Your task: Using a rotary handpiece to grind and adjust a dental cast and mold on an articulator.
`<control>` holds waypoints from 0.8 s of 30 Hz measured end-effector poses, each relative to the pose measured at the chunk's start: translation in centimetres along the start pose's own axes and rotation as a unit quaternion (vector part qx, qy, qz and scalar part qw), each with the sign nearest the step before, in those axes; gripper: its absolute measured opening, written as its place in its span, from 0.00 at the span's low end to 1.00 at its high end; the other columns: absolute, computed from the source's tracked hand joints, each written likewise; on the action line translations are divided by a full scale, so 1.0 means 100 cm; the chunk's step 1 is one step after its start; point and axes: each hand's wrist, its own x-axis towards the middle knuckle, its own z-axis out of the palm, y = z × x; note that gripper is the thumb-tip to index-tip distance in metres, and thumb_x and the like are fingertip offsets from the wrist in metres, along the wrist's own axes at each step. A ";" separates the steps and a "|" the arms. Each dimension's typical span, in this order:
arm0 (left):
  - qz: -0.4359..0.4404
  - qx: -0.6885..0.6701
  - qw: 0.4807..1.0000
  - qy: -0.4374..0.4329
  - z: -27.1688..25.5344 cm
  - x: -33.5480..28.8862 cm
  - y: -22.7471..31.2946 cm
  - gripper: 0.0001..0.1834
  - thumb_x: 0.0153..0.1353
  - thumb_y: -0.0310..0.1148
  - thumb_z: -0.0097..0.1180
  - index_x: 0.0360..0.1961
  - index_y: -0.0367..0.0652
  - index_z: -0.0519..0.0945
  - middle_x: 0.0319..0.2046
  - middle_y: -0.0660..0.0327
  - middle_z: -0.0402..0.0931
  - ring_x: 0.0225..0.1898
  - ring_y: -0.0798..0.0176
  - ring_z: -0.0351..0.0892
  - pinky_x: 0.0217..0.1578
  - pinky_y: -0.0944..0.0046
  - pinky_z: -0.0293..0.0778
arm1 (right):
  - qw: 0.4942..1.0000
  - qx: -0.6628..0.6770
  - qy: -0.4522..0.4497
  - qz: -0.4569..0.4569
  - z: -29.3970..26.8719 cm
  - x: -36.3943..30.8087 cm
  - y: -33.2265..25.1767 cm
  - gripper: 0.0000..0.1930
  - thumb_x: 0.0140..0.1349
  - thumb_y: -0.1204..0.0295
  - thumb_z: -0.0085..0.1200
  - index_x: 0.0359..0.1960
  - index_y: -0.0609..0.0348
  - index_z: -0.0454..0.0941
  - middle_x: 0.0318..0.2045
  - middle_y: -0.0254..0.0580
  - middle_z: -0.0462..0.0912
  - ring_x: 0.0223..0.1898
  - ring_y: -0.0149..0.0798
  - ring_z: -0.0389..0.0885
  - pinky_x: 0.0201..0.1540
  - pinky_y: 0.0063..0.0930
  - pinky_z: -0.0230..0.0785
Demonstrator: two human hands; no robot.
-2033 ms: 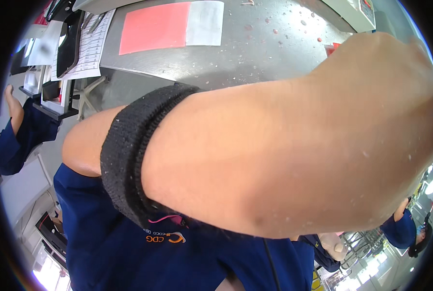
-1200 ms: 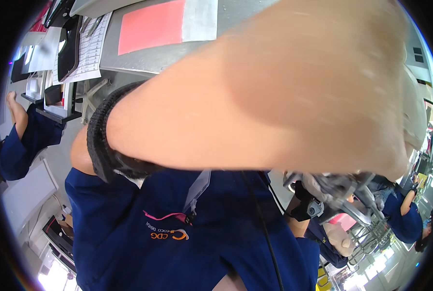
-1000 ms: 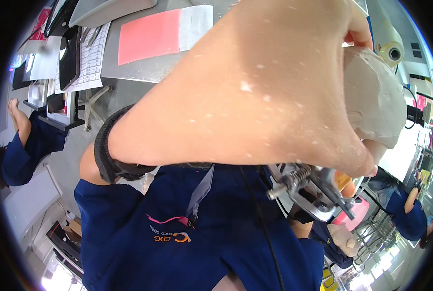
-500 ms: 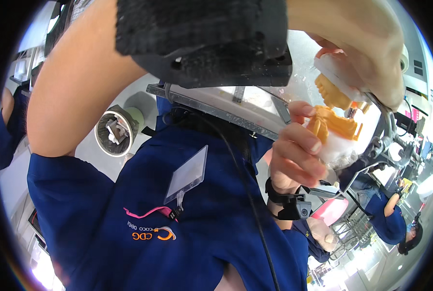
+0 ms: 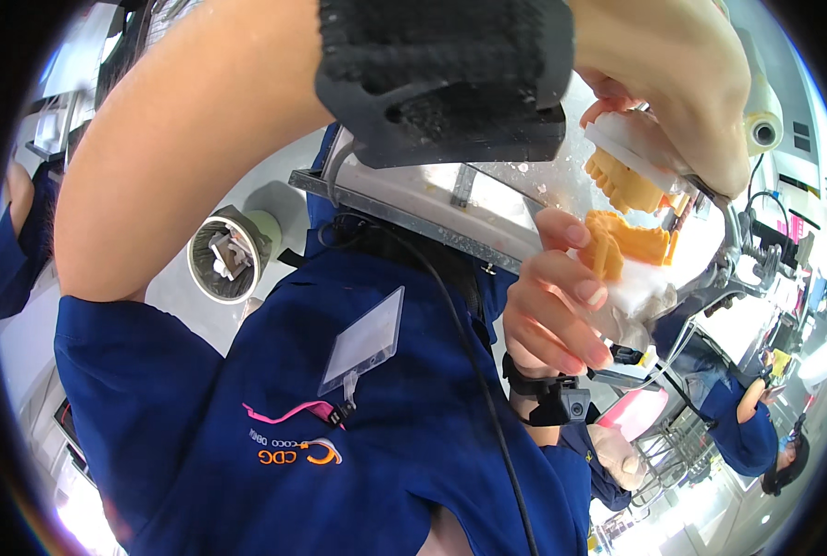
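A dental articulator (image 5: 730, 246) is held up at the right with two yellow-orange tooth casts on white plaster bases. My left hand (image 5: 696, 116) reaches across the top and curls around the upper base, above the upper cast (image 5: 623, 183). Below it, my right hand (image 5: 554, 310) grips the lower cast (image 5: 640, 243) and its plaster base (image 5: 634, 285), with fingertips on the cast's near side. A gap shows between the two rows of teeth. My left palm hides part of the upper base. Each wrist wears a black strapped-on device.
A metal-edged bench tray (image 5: 404, 218) lies in front of my body, dusted with white bits. At the left stands a waste bin (image 5: 194, 255) holding scraps. A roll (image 5: 763, 130) is at the upper right. Another person (image 5: 742, 422) works at the far right, beyond a pink seat (image 5: 637, 408).
Both hands and the articulator have shifted slightly left. The gap between the casts looks a little wider. My left wrist device has moved right in the view. Both holds remain.
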 end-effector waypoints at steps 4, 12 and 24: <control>0.005 0.011 1.000 -0.008 -0.001 -0.002 0.000 0.29 0.54 0.44 0.65 0.53 0.38 0.75 0.37 0.56 0.77 0.38 0.61 0.76 0.36 0.64 0.72 | 1.000 0.005 0.016 0.014 0.006 0.005 -0.001 0.20 0.71 0.63 0.40 0.58 0.63 0.56 0.46 0.60 0.77 0.24 0.48 0.85 0.26 0.40 0.80; 0.018 0.029 0.999 -0.022 -0.002 -0.005 -0.003 0.29 0.55 0.45 0.65 0.53 0.38 0.76 0.36 0.56 0.77 0.38 0.61 0.76 0.36 0.63 0.72 | 0.999 0.018 0.026 -0.012 0.008 0.002 0.002 0.17 0.69 0.72 0.44 0.55 0.63 0.57 0.42 0.60 0.78 0.25 0.47 0.85 0.27 0.39 0.82; 0.079 0.046 0.995 -0.049 0.001 0.016 -0.002 0.29 0.55 0.46 0.64 0.53 0.39 0.77 0.35 0.56 0.77 0.37 0.60 0.75 0.36 0.62 0.71 | 0.999 0.008 0.046 0.005 0.012 0.001 -0.002 0.28 0.70 0.49 0.39 0.59 0.59 0.56 0.44 0.71 0.74 0.33 0.59 0.82 0.42 0.46 0.74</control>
